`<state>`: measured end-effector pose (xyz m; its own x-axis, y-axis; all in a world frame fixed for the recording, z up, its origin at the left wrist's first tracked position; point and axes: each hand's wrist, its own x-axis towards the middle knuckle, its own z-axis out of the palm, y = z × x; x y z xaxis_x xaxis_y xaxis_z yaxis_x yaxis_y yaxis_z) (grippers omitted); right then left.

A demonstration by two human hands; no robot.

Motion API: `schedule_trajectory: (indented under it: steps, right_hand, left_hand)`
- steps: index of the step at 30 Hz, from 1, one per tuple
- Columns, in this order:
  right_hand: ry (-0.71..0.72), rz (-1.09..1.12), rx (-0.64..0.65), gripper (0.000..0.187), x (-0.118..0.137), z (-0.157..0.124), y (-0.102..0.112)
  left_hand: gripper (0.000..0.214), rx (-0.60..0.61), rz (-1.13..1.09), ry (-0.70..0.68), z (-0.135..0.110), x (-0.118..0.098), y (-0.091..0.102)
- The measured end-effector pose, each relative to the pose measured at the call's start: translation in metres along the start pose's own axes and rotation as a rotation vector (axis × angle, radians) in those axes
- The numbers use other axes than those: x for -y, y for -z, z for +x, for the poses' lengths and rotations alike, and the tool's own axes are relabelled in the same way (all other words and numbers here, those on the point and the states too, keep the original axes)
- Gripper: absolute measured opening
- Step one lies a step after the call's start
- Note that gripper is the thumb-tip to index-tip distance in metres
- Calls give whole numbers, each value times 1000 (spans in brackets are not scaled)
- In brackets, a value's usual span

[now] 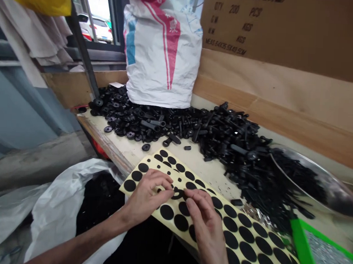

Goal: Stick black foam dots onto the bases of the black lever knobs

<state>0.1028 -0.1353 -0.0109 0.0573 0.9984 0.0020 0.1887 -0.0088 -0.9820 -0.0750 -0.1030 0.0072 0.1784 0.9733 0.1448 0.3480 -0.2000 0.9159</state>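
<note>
A pale yellow backing sheet (200,218) carries rows of round black stickers (181,223), with small black dots along its upper part. Over its left half, my left hand (152,192) has thumb and index finger closed in a pinch; whatever lies between the tips is too small to make out. Opposite it, my right hand (207,222) has thumb and fingers drawn together at the edge of one black sticker (178,193), which lies between the two hands. The fingertips partly cover this sticker, and I cannot tell whether it is lifted off the sheet.
Behind the sheet spreads a heap of black plastic parts (220,130), with a white woven sack (165,56) beyond. At right are a metal bowl (336,191) of thin black pieces and a green tray (303,245) of small silvery pieces. A white bag (57,204) hangs open at lower left.
</note>
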Motion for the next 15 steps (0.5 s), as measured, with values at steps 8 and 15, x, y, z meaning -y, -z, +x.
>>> schedule_trajectory:
  steps: [8,15]
  right_hand:
    - [117,-96,-323,22,-6,-14,37]
    - [693,-521,-855,18,-38,-29,51]
  left_hand:
    - [15,187,-218,70,18,-22,-53]
    - [32,285,132,-128,78,-34,-118]
